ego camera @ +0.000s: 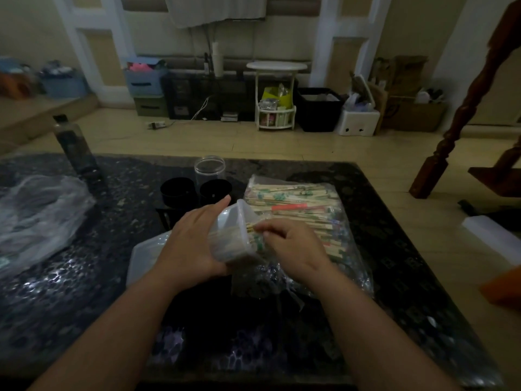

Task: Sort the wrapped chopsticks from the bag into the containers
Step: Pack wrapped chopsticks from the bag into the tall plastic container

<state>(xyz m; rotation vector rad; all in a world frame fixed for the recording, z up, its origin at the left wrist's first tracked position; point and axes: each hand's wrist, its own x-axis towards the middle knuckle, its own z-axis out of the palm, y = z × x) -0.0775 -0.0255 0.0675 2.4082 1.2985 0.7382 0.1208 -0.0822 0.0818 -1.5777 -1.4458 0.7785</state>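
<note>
1. left hand [191,244]: fingers and thumb curled round a translucent plastic tub [225,221], grasping its wall; the tub is lifted and tilted onto its side, with its mouth turned toward the right hand
2. right hand [290,246]: fingers bent, tips pinching the ends of a bundle of paper-wrapped wooden chopsticks [255,244] at the tub's mouth; most of the bundle lies inside the tub, with its ends showing at the rim
3. clear plastic bag [342,235]: lies flat on the table just right of the hands, filled with a heap of wrapped chopsticks [293,193] in pale paper with green print, one red wrapper among them
4. two black round cups [177,191]: upright, side by side, beyond the hands
5. clear cylindrical jar [210,167]: upright, just behind the cups
6. white shallow plastic tray [146,255]: on the table under the left wrist
7. crumpled clear plastic sheet [36,215]: at the table's left edge
8. dark tall bottle with black cap [74,145]: upright at the far left corner
9. dark speckled stone table [84,292]: bears all of the above
</note>
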